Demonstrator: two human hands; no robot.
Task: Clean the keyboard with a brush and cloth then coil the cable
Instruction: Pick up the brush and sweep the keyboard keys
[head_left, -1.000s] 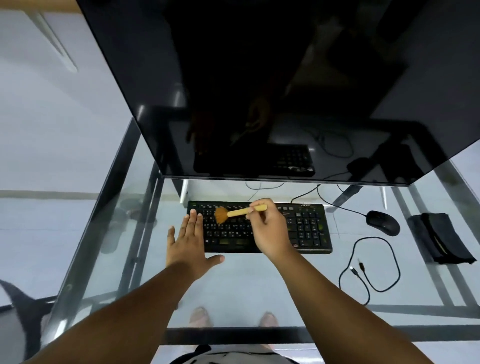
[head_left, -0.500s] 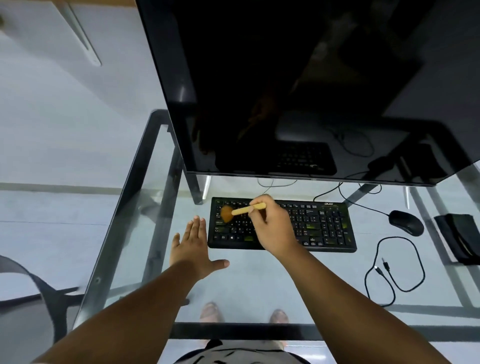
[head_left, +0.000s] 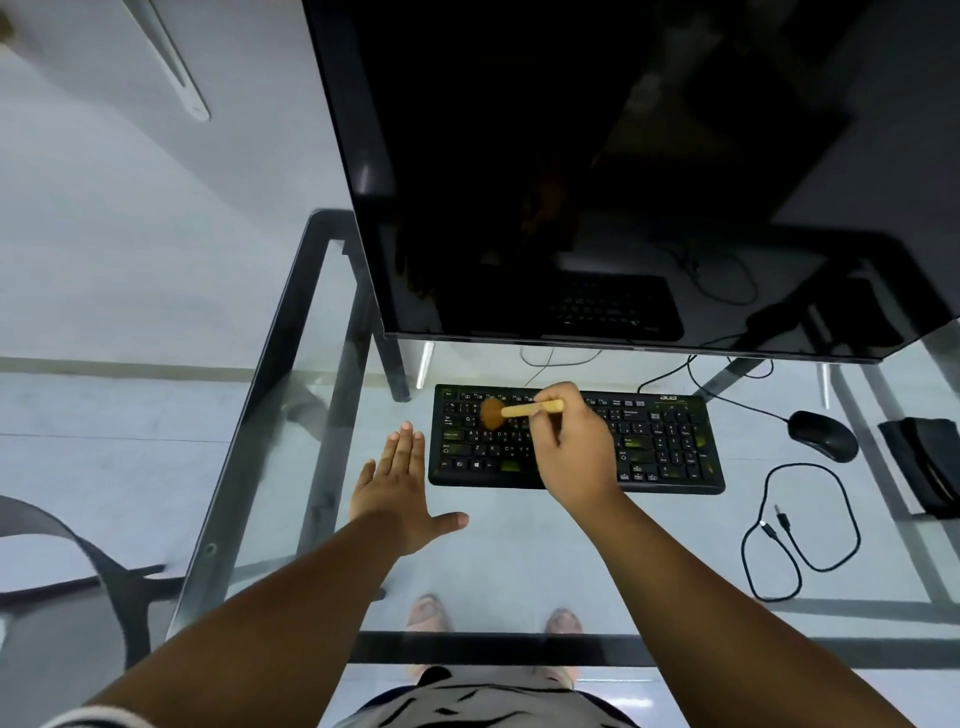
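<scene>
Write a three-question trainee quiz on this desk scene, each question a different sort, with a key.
1. True or false: the left hand is holding the keyboard.
2. Multiple choice: the brush bristles sit over which part of the keyboard? A) left half B) number pad C) off the keyboard
3. Fill in: right of the keyboard, between it and the folded dark cloth, lies a black ____.

Key
1. False: it lies flat with straight fingers on the glass desk, left of the keyboard.
2. A: the right hand has the handle in its grip.
3. mouse, above the loose cable.
</scene>
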